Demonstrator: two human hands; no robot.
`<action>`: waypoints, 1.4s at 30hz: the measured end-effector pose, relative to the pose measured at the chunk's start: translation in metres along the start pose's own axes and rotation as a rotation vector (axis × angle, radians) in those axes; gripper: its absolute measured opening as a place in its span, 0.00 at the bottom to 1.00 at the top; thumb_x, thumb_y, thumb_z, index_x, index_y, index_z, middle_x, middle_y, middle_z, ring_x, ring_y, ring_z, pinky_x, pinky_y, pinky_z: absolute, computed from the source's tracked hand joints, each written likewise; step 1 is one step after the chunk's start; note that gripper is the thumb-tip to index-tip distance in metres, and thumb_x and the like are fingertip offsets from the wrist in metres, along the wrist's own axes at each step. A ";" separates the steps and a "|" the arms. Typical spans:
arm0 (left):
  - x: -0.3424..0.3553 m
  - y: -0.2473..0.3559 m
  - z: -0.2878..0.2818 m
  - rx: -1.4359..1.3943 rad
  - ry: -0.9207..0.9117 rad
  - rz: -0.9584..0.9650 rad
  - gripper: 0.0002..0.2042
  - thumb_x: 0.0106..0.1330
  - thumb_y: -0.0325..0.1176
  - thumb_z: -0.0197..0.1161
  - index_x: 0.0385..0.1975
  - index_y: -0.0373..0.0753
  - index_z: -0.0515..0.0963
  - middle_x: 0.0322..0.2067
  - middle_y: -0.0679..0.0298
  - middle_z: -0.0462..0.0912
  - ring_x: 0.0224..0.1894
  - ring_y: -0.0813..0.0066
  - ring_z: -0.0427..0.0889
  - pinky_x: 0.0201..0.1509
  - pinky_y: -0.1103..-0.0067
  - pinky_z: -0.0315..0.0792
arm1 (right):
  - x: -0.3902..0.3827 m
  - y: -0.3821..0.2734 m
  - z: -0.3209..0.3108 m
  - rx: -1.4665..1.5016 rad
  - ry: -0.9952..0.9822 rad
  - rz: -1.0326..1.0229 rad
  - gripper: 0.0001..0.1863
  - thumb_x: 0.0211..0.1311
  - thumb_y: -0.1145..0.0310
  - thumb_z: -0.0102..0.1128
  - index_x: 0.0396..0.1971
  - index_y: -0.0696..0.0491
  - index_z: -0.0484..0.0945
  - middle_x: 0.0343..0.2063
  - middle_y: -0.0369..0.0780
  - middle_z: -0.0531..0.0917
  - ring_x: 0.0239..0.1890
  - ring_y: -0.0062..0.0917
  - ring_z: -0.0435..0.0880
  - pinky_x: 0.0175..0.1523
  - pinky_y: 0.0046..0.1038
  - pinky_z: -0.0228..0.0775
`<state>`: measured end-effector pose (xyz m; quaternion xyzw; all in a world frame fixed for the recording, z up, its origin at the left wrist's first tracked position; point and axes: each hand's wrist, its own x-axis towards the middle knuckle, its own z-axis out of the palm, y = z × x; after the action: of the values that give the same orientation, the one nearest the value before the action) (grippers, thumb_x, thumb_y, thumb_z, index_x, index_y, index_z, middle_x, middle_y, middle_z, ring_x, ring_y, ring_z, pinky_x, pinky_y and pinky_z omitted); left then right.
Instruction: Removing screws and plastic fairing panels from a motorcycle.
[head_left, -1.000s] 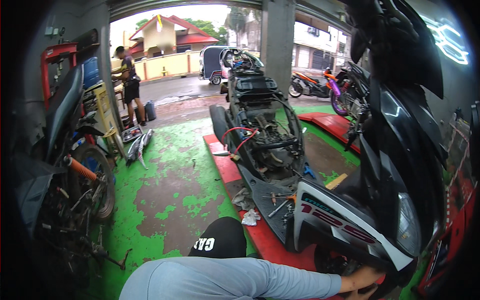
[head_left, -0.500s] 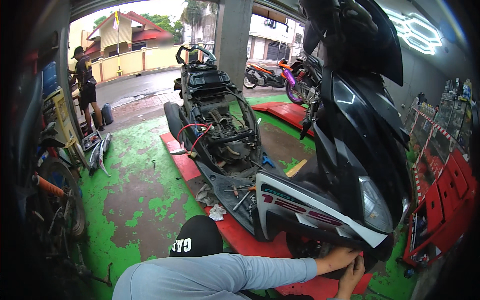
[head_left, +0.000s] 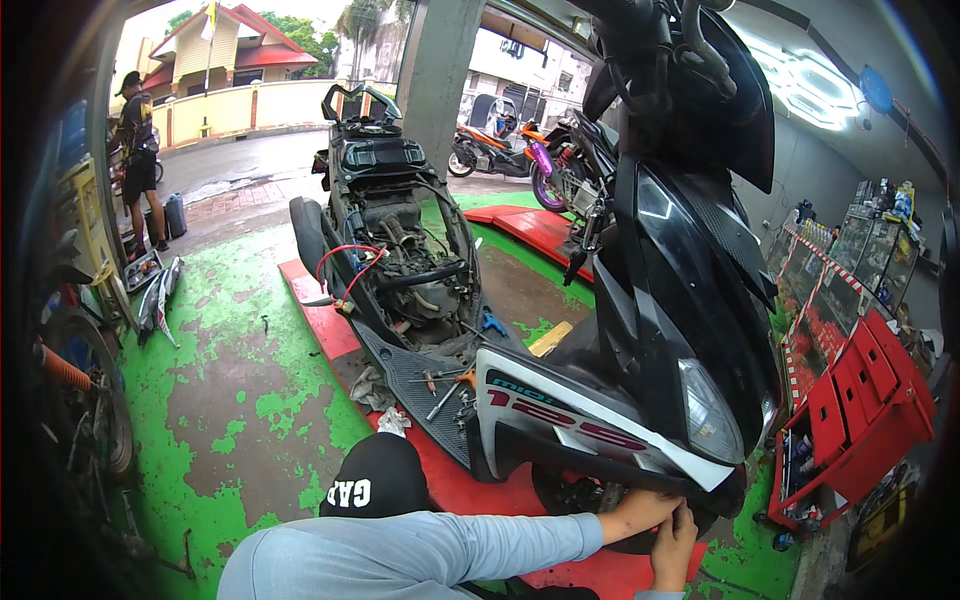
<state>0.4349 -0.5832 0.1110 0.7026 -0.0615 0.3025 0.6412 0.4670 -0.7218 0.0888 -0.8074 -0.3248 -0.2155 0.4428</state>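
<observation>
Low at the front of a black scooter (head_left: 690, 270) with a white side panel (head_left: 500, 405), both my hands meet under the panel's lower edge. My left hand (head_left: 637, 515), grey-sleeved, reaches across from the left, its fingers curled and partly hidden by the panel. Just below and to the right, my right hand (head_left: 674, 547) points upward with its fingers pinched together against the left one. Whatever sits between the fingertips is too small and covered to make out. Behind the hands, the front wheel area (head_left: 580, 492) is mostly in shadow.
The scooter's stripped rear frame (head_left: 400, 235) shows a red cable. Screwdrivers and other hand tools (head_left: 440, 395) lie on its footboard, with rags (head_left: 393, 420) beside. A red tool cabinet (head_left: 850, 420) stands right. Scooter parts line the left; another person (head_left: 140, 160) stands far left.
My view has swung slightly to the right, so the scene sits farther left. Both hands stay together under the panel, the right fingers close against the left hand.
</observation>
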 end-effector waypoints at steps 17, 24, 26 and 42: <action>-0.002 0.009 -0.010 -0.036 -0.037 -0.123 0.12 0.69 0.37 0.61 0.41 0.34 0.81 0.37 0.54 0.86 0.40 0.64 0.84 0.46 0.66 0.76 | 0.006 -0.021 0.005 -0.082 0.001 -0.066 0.10 0.60 0.79 0.61 0.41 0.65 0.79 0.30 0.47 0.83 0.31 0.31 0.83 0.38 0.32 0.73; -0.001 0.011 -0.009 -0.053 -0.115 -0.215 0.12 0.71 0.36 0.58 0.42 0.33 0.81 0.40 0.51 0.85 0.44 0.60 0.83 0.51 0.67 0.75 | 0.007 -0.020 0.001 0.061 -0.101 0.137 0.11 0.60 0.78 0.62 0.42 0.66 0.79 0.34 0.50 0.84 0.39 0.38 0.85 0.45 0.34 0.73; 0.006 0.011 -0.011 0.028 -0.162 -0.192 0.13 0.72 0.37 0.57 0.43 0.32 0.80 0.41 0.51 0.85 0.46 0.60 0.83 0.52 0.67 0.74 | 0.007 -0.024 0.005 0.034 0.002 0.101 0.11 0.59 0.79 0.61 0.41 0.67 0.78 0.35 0.50 0.85 0.39 0.38 0.85 0.47 0.33 0.74; -0.036 0.021 -0.025 -0.298 -0.046 -0.023 0.15 0.75 0.37 0.54 0.50 0.33 0.80 0.42 0.54 0.86 0.48 0.63 0.83 0.54 0.70 0.74 | -0.039 -0.035 0.030 0.081 0.046 0.140 0.13 0.61 0.76 0.61 0.44 0.64 0.75 0.36 0.55 0.84 0.40 0.48 0.86 0.46 0.37 0.76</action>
<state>0.3867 -0.5745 0.1110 0.6069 -0.1123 0.2664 0.7404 0.4165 -0.6958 0.0685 -0.8044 -0.2655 -0.1891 0.4966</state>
